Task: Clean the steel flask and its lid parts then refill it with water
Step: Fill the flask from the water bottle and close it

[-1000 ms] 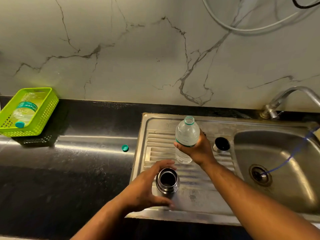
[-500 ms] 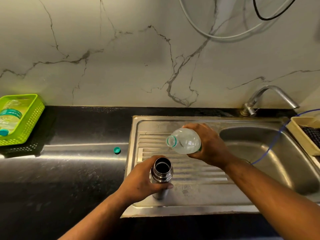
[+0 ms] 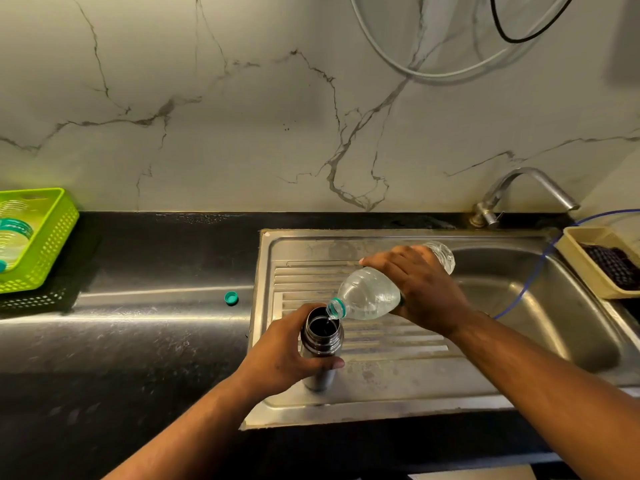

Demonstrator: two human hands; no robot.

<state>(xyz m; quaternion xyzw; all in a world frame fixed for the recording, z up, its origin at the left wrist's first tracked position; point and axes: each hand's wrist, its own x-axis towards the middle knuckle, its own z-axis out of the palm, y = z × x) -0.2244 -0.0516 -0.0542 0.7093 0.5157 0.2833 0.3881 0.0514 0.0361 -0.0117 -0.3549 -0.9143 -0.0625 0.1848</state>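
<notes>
Left hand [image 3: 280,355]: fingers [image 3: 294,318] curled round the steel flask [image 3: 322,344], holding it upright on the drainboard [image 3: 398,375], nr the front-left corner of the sink unit [image 3: 346,237]. Right hand [image 3: 420,292] grips a plastic bottle [image 3: 370,299], tipped neck-down, mouth at the flask's rim w/ a thin stream going in. So I'd say washing's done, refill underway; level inside can't be seen. Left, prob.: finish filling, refit lid parts (none in view).

Count:
- 1 flask
- 2 bottles, the other bottle [image 3: 14,237] lying in 1 green basket [image 3: 52,237] at the bench [image 3: 138,341] left edge
- 1 teal cap [image 3: 231,298] loose just left of the sink unit
- 1 tap [image 3: 526,188]
- 1 beige tray [image 3: 581,261] at the right edge
</notes>
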